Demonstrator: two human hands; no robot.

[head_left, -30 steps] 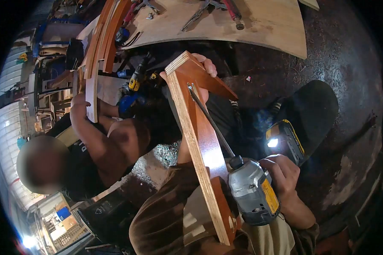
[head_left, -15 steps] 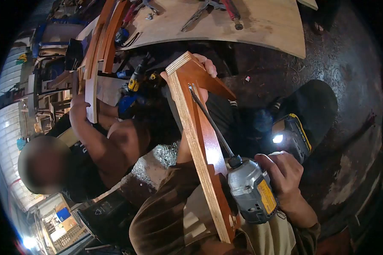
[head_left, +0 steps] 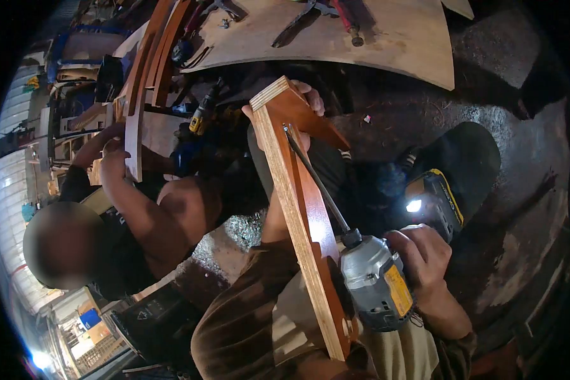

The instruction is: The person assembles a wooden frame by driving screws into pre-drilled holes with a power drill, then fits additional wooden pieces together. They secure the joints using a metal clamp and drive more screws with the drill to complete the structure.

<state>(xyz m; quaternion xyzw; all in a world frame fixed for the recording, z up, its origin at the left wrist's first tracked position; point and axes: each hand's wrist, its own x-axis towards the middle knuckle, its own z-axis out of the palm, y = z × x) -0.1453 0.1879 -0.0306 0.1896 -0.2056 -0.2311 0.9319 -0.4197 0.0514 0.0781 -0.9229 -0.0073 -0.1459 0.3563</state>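
My left hand (head_left: 313,101) is wrapped round the upper end of an angled wooden frame piece (head_left: 297,196), with brown faces and bare plywood edges; most of the hand is behind the wood. In my right hand (head_left: 427,256) is a cordless impact driver (head_left: 373,278), gripped by its handle, its lit battery end pointing up and right. The driver's long bit (head_left: 316,180) slants up along the piece. Its tip meets a small shiny screw (head_left: 285,128) near the joint at the top. The piece's lower end rests against my clothing.
A co-worker (head_left: 145,221) sits at the left, holding a pale wooden strip (head_left: 133,142). A plywood sheet (head_left: 392,50) carries pliers (head_left: 307,19) and a red-handled tool (head_left: 350,25). A yellow drill (head_left: 199,117) lies beyond my knee. Brown boards (head_left: 158,57) stand at upper left.
The wooden piece and impact driver have shifted very slightly right. At the joint, less of the shiny screw shows beside the bit tip. The co-worker's arms have moved along the pale strip.
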